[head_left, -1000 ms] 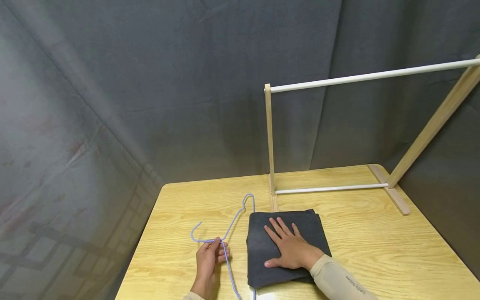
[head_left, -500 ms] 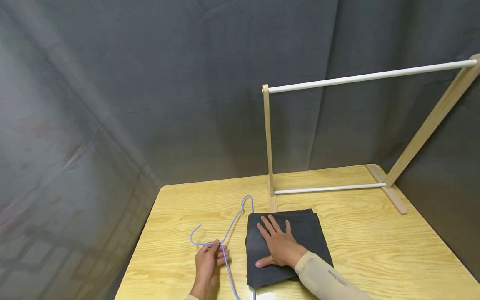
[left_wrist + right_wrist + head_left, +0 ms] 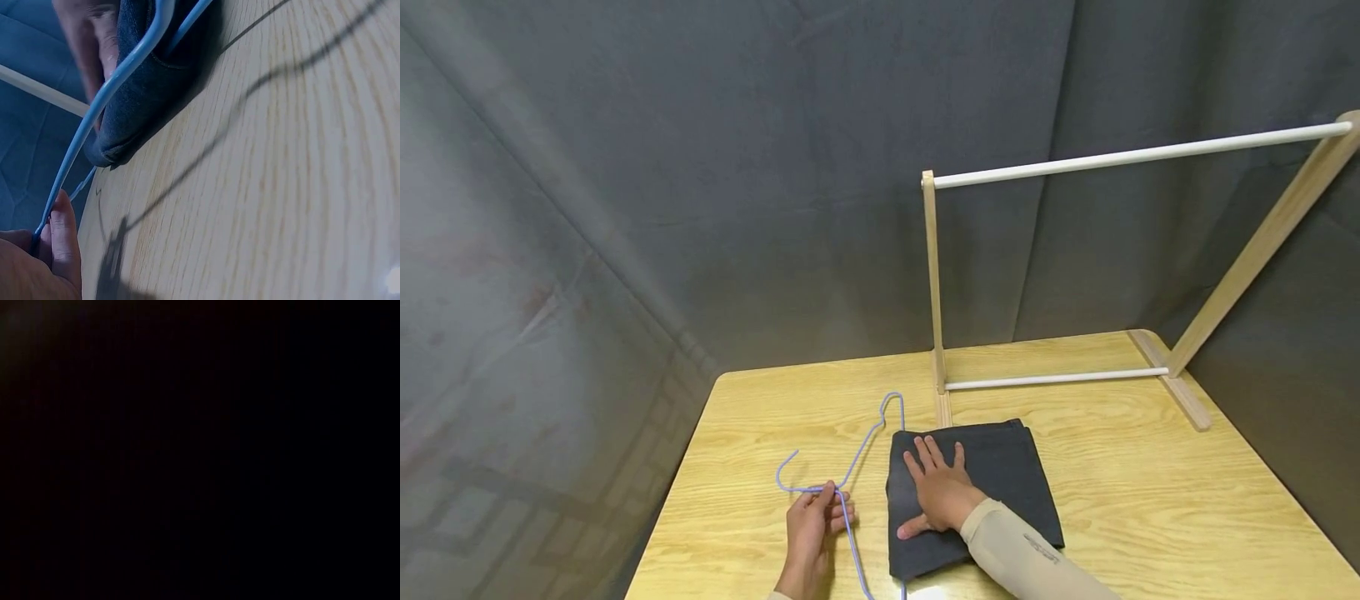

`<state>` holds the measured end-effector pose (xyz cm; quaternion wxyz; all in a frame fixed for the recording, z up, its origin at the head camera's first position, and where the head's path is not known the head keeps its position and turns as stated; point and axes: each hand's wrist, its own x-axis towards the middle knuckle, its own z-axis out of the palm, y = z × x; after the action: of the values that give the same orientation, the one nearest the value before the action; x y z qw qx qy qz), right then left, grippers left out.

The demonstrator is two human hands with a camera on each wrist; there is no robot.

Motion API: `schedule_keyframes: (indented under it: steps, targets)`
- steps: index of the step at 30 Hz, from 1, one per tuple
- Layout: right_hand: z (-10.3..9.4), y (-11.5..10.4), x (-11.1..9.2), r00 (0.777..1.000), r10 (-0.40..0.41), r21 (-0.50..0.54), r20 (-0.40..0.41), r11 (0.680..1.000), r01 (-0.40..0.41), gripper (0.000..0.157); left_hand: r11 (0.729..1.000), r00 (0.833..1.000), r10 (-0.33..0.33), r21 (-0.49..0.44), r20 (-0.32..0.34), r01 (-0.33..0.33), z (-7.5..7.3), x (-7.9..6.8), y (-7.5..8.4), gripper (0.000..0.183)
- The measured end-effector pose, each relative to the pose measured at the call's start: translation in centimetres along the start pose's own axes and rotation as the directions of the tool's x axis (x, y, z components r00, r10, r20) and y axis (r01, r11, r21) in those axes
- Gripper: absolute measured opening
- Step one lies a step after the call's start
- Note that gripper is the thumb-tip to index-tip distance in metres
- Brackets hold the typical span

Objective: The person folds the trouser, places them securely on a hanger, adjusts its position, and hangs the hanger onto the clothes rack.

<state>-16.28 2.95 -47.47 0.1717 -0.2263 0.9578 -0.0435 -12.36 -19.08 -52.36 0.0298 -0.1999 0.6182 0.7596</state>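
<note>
My left hand (image 3: 811,533) pinches a thin lavender-blue clothes hanger (image 3: 859,454) at the base of its hook, thumb on top. The hook points left. A folded dark denim-like garment (image 3: 1007,475) lies to the right, covering the middle of the hanger's bottom bar, whose ends show beyond its far and near edges. On top of the garment, toward its left side, my right hand (image 3: 942,493) rests flat with fingers spread. In the left wrist view, the hanger (image 3: 94,112) slants up from my fingers toward the garment (image 3: 150,94). The right wrist view is almost wholly black.
Behind the garment stands a wooden rack with a white top rail (image 3: 1135,157) and a white lower rail (image 3: 1060,380). Its left post (image 3: 934,283) rises close behind the garment. The pale wooden table (image 3: 1150,500) is backed by grey curtains (image 3: 820,208).
My right hand has slid left across the garment toward the hanger side. My left hand keeps its pinch on the hanger. The whole head view has shifted slightly.
</note>
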Motion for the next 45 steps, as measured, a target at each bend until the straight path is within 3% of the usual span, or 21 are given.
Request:
schedule_keyframes:
  steps: [6, 14, 18, 23, 29, 36, 45]
  targets:
    - [0.3, -0.7, 0.9, 0.998, -0.058, 0.028, -0.012, 0.998, 0.058, 0.117, 1.000, 1.000, -0.011, -0.015, 0.010, 0.011, 0.1, -0.1, -0.2, 0.036]
    - [0.7, -0.9, 1.6, 1.000, -0.026, -0.041, 0.000, 0.999, 0.026, 0.115, 0.999, 0.999, 0.026, -0.023, -0.019, -0.026, 0.3, 0.1, -0.1, 0.036]
    - [0.4, -0.8, 1.7, 0.999, -0.033, -0.006, 0.004, 0.999, 0.033, 0.100, 0.999, 1.000, 0.004, -0.052, -0.026, -0.006, 0.2, 0.0, -0.1, 0.036]
    - [1.2, -0.6, 1.8, 0.997, -0.029, -0.004, -0.066, 1.000, 0.029, 0.085, 0.997, 0.999, -0.019, -0.079, -0.026, 0.017, 0.2, 0.0, 0.1, 0.037]
    - [2.0, -0.7, 1.9, 0.996, -0.005, -0.054, -0.092, 0.999, 0.000, 0.083, 0.998, 0.999, -0.023, -0.055, -0.029, 0.021, 0.0, 0.0, 0.1, 0.036]
    - [1.4, 0.3, 1.8, 0.995, -0.006, 0.029, -0.103, 1.000, 0.009, 0.093, 0.999, 0.999, -0.033, -0.038, -0.034, 0.031, -0.2, 0.0, -0.2, 0.038]
    - [0.8, 2.0, 1.4, 0.994, -0.088, 0.090, -0.058, 0.992, 0.093, 0.101, 1.000, 0.998, -0.002, 0.011, -0.059, 0.003, -0.5, 0.0, 0.3, 0.035]
